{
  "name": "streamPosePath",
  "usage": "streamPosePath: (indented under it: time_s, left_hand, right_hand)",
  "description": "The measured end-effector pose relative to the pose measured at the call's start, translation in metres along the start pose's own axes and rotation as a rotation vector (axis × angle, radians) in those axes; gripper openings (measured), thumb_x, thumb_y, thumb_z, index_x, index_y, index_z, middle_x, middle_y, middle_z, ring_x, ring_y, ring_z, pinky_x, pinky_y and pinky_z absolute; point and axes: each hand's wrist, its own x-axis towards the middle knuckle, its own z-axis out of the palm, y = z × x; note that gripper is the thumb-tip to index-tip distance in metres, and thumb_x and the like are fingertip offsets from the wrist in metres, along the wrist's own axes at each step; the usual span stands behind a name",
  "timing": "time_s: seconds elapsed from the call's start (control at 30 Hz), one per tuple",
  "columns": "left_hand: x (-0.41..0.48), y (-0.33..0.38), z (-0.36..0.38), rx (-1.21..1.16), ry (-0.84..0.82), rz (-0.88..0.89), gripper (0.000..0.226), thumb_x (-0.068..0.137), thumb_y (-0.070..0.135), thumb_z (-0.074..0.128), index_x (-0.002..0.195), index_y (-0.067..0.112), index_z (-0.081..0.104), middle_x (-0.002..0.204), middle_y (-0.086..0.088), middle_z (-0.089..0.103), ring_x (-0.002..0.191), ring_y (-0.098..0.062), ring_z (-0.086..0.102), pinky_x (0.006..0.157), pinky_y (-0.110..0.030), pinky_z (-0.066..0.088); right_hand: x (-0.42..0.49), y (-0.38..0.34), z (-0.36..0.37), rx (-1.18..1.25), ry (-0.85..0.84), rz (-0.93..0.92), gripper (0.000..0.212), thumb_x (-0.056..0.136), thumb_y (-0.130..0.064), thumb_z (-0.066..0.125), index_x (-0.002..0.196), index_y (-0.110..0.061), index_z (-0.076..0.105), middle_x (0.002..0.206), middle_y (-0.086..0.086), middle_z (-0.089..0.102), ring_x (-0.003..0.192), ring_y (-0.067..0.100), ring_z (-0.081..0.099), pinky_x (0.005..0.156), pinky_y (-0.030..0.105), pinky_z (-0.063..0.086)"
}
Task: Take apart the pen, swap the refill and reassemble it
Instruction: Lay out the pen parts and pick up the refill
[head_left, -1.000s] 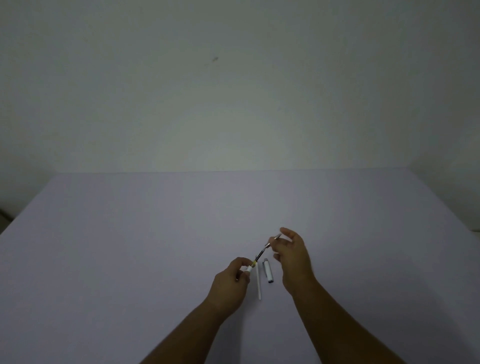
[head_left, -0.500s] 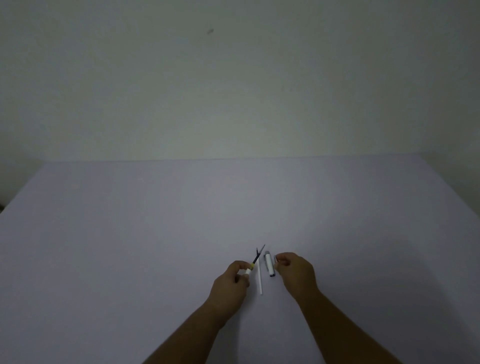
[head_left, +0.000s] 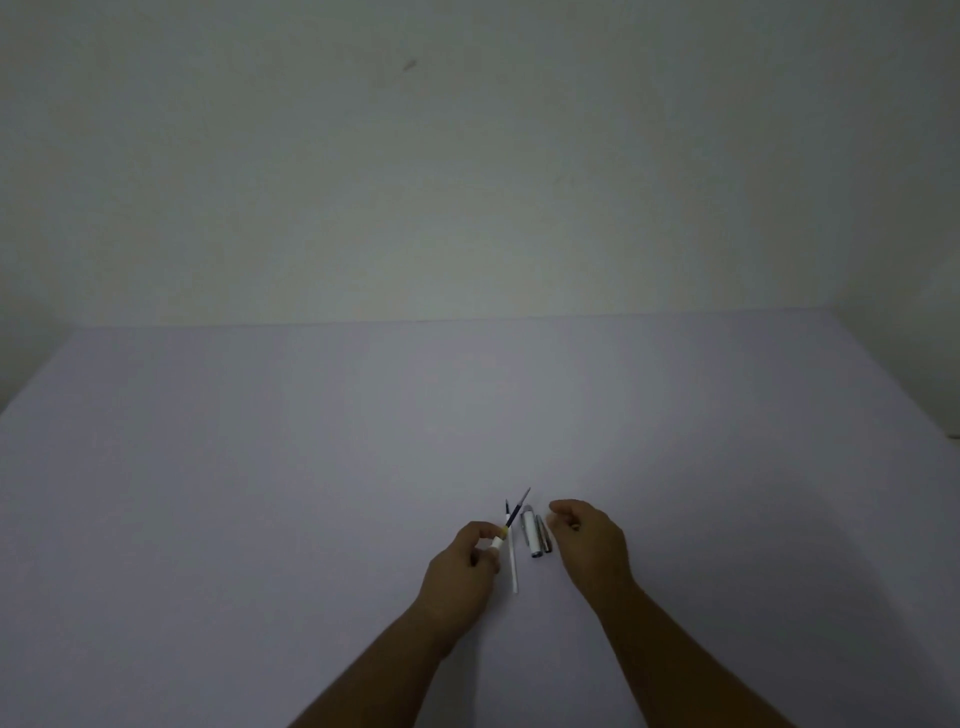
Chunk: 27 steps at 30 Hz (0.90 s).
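Observation:
My left hand (head_left: 462, 566) pinches the white pen barrel (head_left: 497, 543) near its yellow ring. A dark refill (head_left: 517, 512) sticks out of it, up and to the right. A white spare refill (head_left: 513, 569) lies flat on the table just right of that hand. Beside it lie the white pen cap (head_left: 530, 535) and, touching it on the right, a short dark grey pen tip piece (head_left: 546, 539). My right hand (head_left: 587, 545) hovers just right of the tip piece with loosely curled fingers that hold nothing.
The pale lilac table (head_left: 260, 493) spreads wide on every side of the hands. A plain wall (head_left: 467, 182) rises behind its far edge.
My right hand came down from above the refill with the grey tip piece, laid it next to the cap and let go. My left hand has kept its hold on the barrel.

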Motion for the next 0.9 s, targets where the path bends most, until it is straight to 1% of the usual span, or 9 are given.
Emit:
streamPosePath:
  time_s: [0.07, 0.13, 0.2, 0.33, 0.37, 0.43, 0.53, 0.73, 0.9]
  left_hand:
    - [0.001, 0.004, 0.002, -0.007, 0.003, 0.005, 0.023, 0.095, 0.017, 0.040, 0.102, 0.033, 0.055, 0.085, 0.001, 0.061, 0.070, -0.012, 0.053, 0.061, -0.021, 0.043]
    - [0.001, 0.008, 0.004, -0.014, -0.012, 0.014, 0.023, 0.095, 0.018, 0.040, 0.099, 0.035, 0.055, 0.088, -0.002, 0.064, 0.069, -0.012, 0.055, 0.062, -0.022, 0.045]
    - [0.001, 0.011, 0.007, -0.015, -0.030, 0.024, 0.023, 0.095, 0.020, 0.040, 0.097, 0.037, 0.054, 0.093, -0.005, 0.066, 0.071, -0.014, 0.056, 0.065, -0.025, 0.046]
    - [0.003, 0.007, 0.006, 0.012, -0.004, 0.025, 0.025, 0.095, 0.020, 0.039, 0.093, 0.041, 0.053, 0.087, -0.003, 0.065, 0.068, -0.016, 0.054, 0.063, -0.026, 0.046]
    - [0.003, 0.005, 0.005, 0.009, 0.006, 0.019, 0.024, 0.095, 0.021, 0.039, 0.095, 0.040, 0.053, 0.085, -0.003, 0.063, 0.067, -0.016, 0.053, 0.062, -0.026, 0.045]
    - [0.004, 0.000, 0.002, 0.006, 0.029, 0.004, 0.022, 0.095, 0.021, 0.039, 0.104, 0.035, 0.054, 0.085, -0.002, 0.062, 0.069, -0.015, 0.054, 0.062, -0.026, 0.044]
    - [0.005, -0.007, -0.001, -0.010, 0.070, -0.021, 0.021, 0.095, 0.022, 0.041, 0.110, 0.028, 0.054, 0.087, -0.002, 0.063, 0.073, -0.016, 0.056, 0.062, -0.026, 0.044]
    - [0.010, -0.013, -0.003, 0.003, 0.115, -0.037, 0.022, 0.094, 0.023, 0.044, 0.114, 0.025, 0.054, 0.097, -0.002, 0.064, 0.083, -0.017, 0.059, 0.060, -0.022, 0.043]
    - [0.011, -0.016, -0.005, 0.009, 0.141, -0.043, 0.024, 0.093, 0.026, 0.047, 0.114, 0.020, 0.059, 0.096, 0.000, 0.063, 0.087, -0.018, 0.059, 0.078, -0.028, 0.046]
  right_hand:
    - [-0.002, -0.007, -0.003, 0.175, -0.042, -0.005, 0.015, 0.087, -0.019, 0.060, 0.095, -0.014, 0.072, 0.093, 0.003, 0.071, 0.089, 0.018, 0.063, 0.082, 0.030, 0.053]
    - [-0.005, -0.015, -0.003, 0.339, -0.188, 0.015, 0.013, 0.086, -0.017, 0.061, 0.080, -0.021, 0.072, 0.074, -0.006, 0.068, 0.070, 0.009, 0.061, 0.059, 0.016, 0.049]
    - [-0.004, -0.019, 0.000, 0.388, -0.254, 0.028, 0.016, 0.085, -0.016, 0.061, 0.075, -0.025, 0.070, 0.070, -0.006, 0.067, 0.062, 0.004, 0.059, 0.050, 0.013, 0.045]
    - [0.009, -0.021, -0.006, 0.577, -0.057, 0.154, 0.012, 0.088, -0.011, 0.058, 0.082, -0.005, 0.066, 0.069, 0.007, 0.062, 0.060, 0.014, 0.054, 0.058, 0.026, 0.048]
    - [0.014, -0.016, -0.011, 0.562, -0.003, 0.173, 0.014, 0.089, -0.011, 0.057, 0.087, 0.000, 0.065, 0.069, 0.008, 0.061, 0.060, 0.016, 0.054, 0.060, 0.029, 0.049]
    - [0.020, -0.004, -0.018, 0.326, 0.018, 0.169, 0.021, 0.089, -0.014, 0.057, 0.096, 0.004, 0.066, 0.077, 0.014, 0.065, 0.069, 0.024, 0.060, 0.070, 0.038, 0.053]
    - [0.016, 0.012, -0.019, -0.056, -0.016, 0.117, 0.023, 0.086, -0.018, 0.061, 0.100, -0.001, 0.066, 0.097, 0.017, 0.070, 0.089, 0.027, 0.063, 0.083, 0.034, 0.049]
    - [0.011, 0.018, -0.012, -0.003, 0.039, 0.100, 0.026, 0.080, -0.015, 0.070, 0.101, 0.000, 0.066, 0.101, 0.018, 0.070, 0.089, 0.021, 0.061, 0.086, 0.032, 0.047]
    - [0.011, 0.018, -0.011, -0.007, 0.051, 0.092, 0.028, 0.081, -0.015, 0.070, 0.104, 0.001, 0.064, 0.104, 0.019, 0.069, 0.096, 0.026, 0.062, 0.090, 0.034, 0.048]
